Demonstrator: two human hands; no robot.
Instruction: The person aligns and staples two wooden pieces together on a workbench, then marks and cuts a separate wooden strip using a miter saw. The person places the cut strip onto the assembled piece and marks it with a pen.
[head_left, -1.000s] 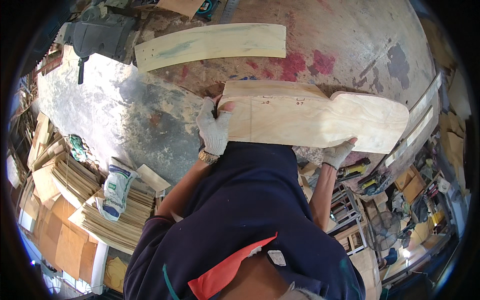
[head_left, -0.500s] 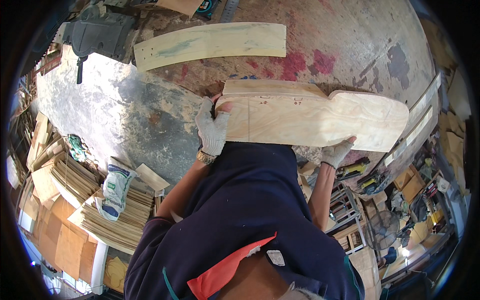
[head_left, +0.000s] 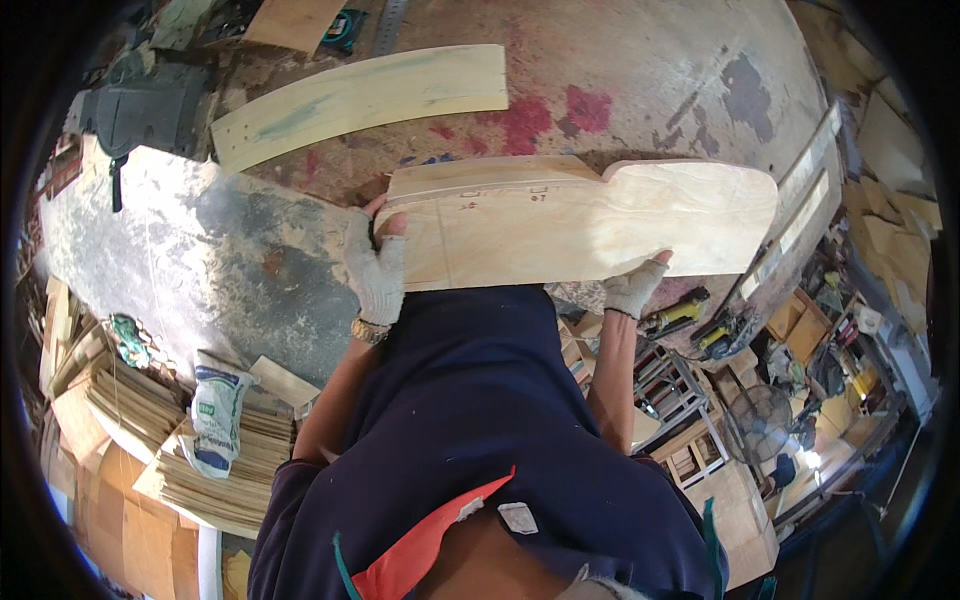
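In front of my body is a pale plywood panel with a notch and a rounded end on its far edge, plus small red pencil marks. Behind its far edge shows a second plywood piece; whether the two are joined I cannot tell. My left hand, in a cut-finger white glove, grips the left end with the thumb on top. My right hand, gloved alike, holds the near edge toward the right, thumb on the face and other fingers hidden beneath. Beyond lies a curved, pale yellow wooden template on the paint-stained worktable.
A dark machine part stands at the far left, near a tape measure and a metal ruler. Lower left are stacked thin boards and a white-blue bag. A fan and yellow power tools sit at right.
The whole view has shifted, so the table, template and panel all appear farther left. Both hands keep the same hold on the panel.
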